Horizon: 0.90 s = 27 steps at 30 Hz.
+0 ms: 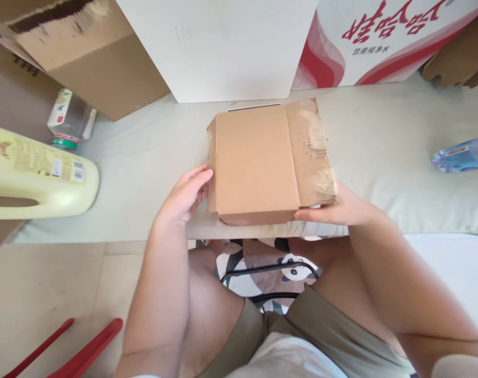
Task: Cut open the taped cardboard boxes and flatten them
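Note:
A small brown cardboard box (256, 163) lies flat near the front edge of a pale padded surface (380, 157). One flap on its right side carries torn tape remains. My left hand (183, 197) touches the box's left edge with curled fingers. My right hand (337, 210) grips the box's near right corner, thumb along the front edge and fingers hidden under the flap.
A large white box (223, 47) and a red-and-white carton (380, 42) stand behind. A brown carton (89, 58), a yellow jug (34, 176) and a plastic bottle (67, 118) sit left. A blue water bottle (461, 155) lies at right. Red bars (81, 352) lie on the floor.

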### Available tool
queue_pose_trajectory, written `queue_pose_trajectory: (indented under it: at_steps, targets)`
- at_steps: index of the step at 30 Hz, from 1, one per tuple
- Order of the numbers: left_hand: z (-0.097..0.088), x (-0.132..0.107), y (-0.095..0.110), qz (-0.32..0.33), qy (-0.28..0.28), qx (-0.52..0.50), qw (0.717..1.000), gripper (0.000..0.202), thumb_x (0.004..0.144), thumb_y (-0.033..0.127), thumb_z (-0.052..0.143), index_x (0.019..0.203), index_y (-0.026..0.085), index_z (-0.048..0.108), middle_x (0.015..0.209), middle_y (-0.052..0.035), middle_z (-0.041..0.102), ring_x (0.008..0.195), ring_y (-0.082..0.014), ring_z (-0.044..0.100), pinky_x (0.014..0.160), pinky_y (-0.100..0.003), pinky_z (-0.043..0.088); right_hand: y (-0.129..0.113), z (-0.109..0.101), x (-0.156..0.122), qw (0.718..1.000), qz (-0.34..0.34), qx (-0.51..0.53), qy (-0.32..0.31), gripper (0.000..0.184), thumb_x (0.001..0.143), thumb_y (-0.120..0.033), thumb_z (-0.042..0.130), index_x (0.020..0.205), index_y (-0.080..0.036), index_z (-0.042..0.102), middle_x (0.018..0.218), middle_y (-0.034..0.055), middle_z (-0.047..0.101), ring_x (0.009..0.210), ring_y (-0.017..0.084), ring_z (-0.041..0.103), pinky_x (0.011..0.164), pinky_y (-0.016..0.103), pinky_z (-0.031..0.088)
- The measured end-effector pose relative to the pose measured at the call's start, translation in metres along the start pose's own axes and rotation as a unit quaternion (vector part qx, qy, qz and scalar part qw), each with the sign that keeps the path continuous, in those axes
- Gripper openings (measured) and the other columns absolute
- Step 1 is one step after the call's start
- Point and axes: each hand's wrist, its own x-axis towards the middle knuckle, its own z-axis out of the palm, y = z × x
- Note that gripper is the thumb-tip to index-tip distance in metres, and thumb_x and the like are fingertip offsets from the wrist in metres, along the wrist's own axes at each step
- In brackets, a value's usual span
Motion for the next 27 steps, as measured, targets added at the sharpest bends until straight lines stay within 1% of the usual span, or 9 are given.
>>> queue_pose_trajectory:
  at_steps: [5, 10, 14, 16, 18, 20, 22, 25, 27]
  targets:
    - [0.001, 0.003, 0.005, 0.100, 0.080, -0.064, 0.990, 0.024, 0.069, 0.038, 0.078, 0.086, 0.023, 0.070, 0.090, -0.0048, 0.079, 0.097, -0.0276, 0.076, 0.065, -0.030, 0.057, 0.015, 0.011, 0.008, 0.992, -0.017, -0.044, 0.117, 0.035, 0.081, -0.048, 0.083, 0.102, -0.021, 0.075, 0.108, 0.0091, 0.081, 0.104, 0.030, 0.077, 0.094, 0.045, 0.066]
    - [0.001, -0.008, 0.011, 0.117, -0.008, -0.129, 0.985, 0.037, 0.073, 0.057, 0.066, 0.095, 0.028, 0.074, 0.112, -0.0065, 0.081, 0.128, -0.0377, 0.066, 0.083, -0.042, 0.062, 0.015, 0.021, 0.014, 0.984, 0.034, -0.047, 0.168, 0.035, 0.080, -0.049, 0.081, 0.101, -0.020, 0.076, 0.105, 0.0104, 0.082, 0.100, 0.032, 0.079, 0.088, 0.045, 0.067]
    - [0.004, -0.009, 0.007, 0.070, -0.036, -0.126, 0.989, 0.050, 0.080, 0.069, 0.056, 0.103, 0.029, 0.075, 0.111, -0.0079, 0.081, 0.131, -0.0393, 0.065, 0.085, -0.044, 0.063, 0.013, 0.025, 0.018, 0.974, 0.057, -0.056, 0.212, 0.035, 0.078, -0.046, 0.080, 0.102, -0.020, 0.078, 0.109, 0.0103, 0.082, 0.111, 0.035, 0.077, 0.097, 0.048, 0.065]
    - [0.006, -0.006, 0.003, 0.076, 0.006, -0.136, 0.988, 0.046, 0.087, 0.064, 0.051, 0.103, 0.027, 0.073, 0.104, -0.0077, 0.081, 0.124, -0.0352, 0.070, 0.083, -0.042, 0.063, 0.014, 0.027, 0.019, 0.968, 0.062, -0.033, 0.239, 0.043, 0.078, -0.054, 0.080, 0.105, -0.021, 0.078, 0.113, 0.0106, 0.081, 0.115, 0.037, 0.076, 0.102, 0.052, 0.062]
    - [0.007, -0.005, 0.001, 0.101, 0.049, -0.136, 0.984, 0.045, 0.092, 0.062, 0.046, 0.094, 0.025, 0.071, 0.081, -0.0079, 0.077, 0.110, -0.0323, 0.074, 0.077, -0.040, 0.063, 0.017, 0.030, 0.021, 0.961, 0.075, 0.026, 0.265, 0.051, 0.081, -0.067, 0.074, 0.107, -0.022, 0.077, 0.113, 0.0110, 0.081, 0.117, 0.037, 0.075, 0.103, 0.053, 0.062]
    - [0.008, -0.007, 0.001, 0.119, 0.056, -0.116, 0.985, 0.045, 0.092, 0.063, 0.045, 0.081, 0.024, 0.067, 0.056, -0.0059, 0.061, 0.094, -0.0311, 0.076, 0.068, -0.039, 0.061, 0.020, 0.033, 0.022, 0.948, 0.085, 0.087, 0.293, 0.056, 0.084, -0.074, 0.068, 0.109, -0.024, 0.076, 0.114, 0.0103, 0.080, 0.121, 0.037, 0.073, 0.105, 0.053, 0.061]
    - [0.008, -0.010, 0.003, 0.128, 0.054, -0.092, 0.986, 0.041, 0.089, 0.060, 0.049, 0.073, 0.025, 0.064, 0.047, -0.0039, 0.045, 0.082, -0.0306, 0.073, 0.062, -0.038, 0.057, 0.022, 0.035, 0.023, 0.935, 0.091, 0.129, 0.317, 0.057, 0.083, -0.075, 0.069, 0.115, -0.027, 0.074, 0.118, 0.0087, 0.079, 0.128, 0.036, 0.070, 0.109, 0.052, 0.060]
    - [0.004, -0.010, 0.007, 0.162, 0.099, -0.067, 0.980, 0.020, 0.076, 0.043, 0.063, 0.074, 0.023, 0.065, 0.060, -0.0054, 0.057, 0.091, -0.0307, 0.071, 0.068, -0.038, 0.055, 0.021, 0.035, 0.024, 0.924, 0.092, 0.168, 0.330, 0.062, 0.079, -0.073, 0.073, 0.125, -0.030, 0.072, 0.125, 0.0071, 0.077, 0.134, 0.037, 0.066, 0.111, 0.052, 0.059]
    - [0.002, -0.008, 0.007, 0.168, 0.121, -0.053, 0.977, 0.023, 0.069, 0.030, 0.074, 0.090, 0.022, 0.068, 0.087, -0.0038, 0.072, 0.112, -0.0286, 0.067, 0.080, -0.034, 0.056, 0.018, 0.034, 0.024, 0.923, 0.090, 0.185, 0.326, 0.069, 0.076, -0.074, 0.073, 0.128, -0.030, 0.070, 0.128, 0.0072, 0.076, 0.136, 0.037, 0.065, 0.112, 0.051, 0.059]
